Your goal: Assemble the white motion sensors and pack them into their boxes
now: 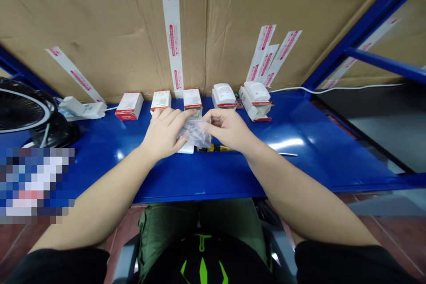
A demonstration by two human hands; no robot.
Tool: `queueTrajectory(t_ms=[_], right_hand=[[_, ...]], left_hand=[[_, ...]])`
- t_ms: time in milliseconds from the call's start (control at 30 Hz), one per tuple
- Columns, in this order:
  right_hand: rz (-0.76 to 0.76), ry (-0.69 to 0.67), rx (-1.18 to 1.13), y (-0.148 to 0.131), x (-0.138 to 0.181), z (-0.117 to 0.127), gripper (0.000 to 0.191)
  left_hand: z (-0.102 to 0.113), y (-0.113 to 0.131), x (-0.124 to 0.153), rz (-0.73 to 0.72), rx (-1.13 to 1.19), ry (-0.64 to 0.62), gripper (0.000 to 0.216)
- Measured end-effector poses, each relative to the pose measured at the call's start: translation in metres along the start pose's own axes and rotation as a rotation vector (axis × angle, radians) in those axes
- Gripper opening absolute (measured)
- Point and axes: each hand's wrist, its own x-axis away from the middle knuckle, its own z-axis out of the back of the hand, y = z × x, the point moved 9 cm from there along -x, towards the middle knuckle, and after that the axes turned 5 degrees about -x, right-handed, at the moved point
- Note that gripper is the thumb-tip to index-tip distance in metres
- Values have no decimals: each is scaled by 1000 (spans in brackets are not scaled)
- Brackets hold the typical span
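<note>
A clear plastic bag (196, 131) is stretched between my two hands above the blue table; small contents inside are too blurred to name. My left hand (165, 132) is closed on the bag's left side, thumb toward me. With bent fingers, my right hand (229, 128) pinches its right end. Below the bag lie a white flat piece (186, 147), partly covered, and a yellow-and-black screwdriver (216, 147), its shaft running right under my right wrist. Just behind my hands stand small red-and-white boxes (193, 97).
Another red-and-white box (129, 105) stands left. Two boxes at right carry white rounded devices (224, 93). A black fan (29, 111) and white power strip (84, 108) sit at the left. Cardboard (133, 31) backs the blue table (199, 182); a blue frame (353, 31) rises right.
</note>
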Motion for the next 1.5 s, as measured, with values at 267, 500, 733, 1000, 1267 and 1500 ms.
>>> queueTrajectory(t_ms=[267, 500, 733, 1000, 1267, 1500], right_hand=[[-13, 143, 35, -8, -1, 30, 29], [-86, 50, -55, 0, -1, 13, 33], [-55, 9, 42, 2, -1, 4, 26], [8, 125, 184, -6, -1, 27, 24], [149, 145, 136, -34, 10, 23, 24], [94, -278, -72, -18, 11, -23, 34]], left_hand=[[4, -13, 1, 44, -65, 27, 57], [7, -11, 2, 78, -80, 79, 57], [5, -3, 4, 9, -92, 89, 56], [1, -5, 3, 25, -96, 56, 56], [5, -14, 5, 149, -143, 100, 56], [1, 2, 5, 48, -154, 103, 57]])
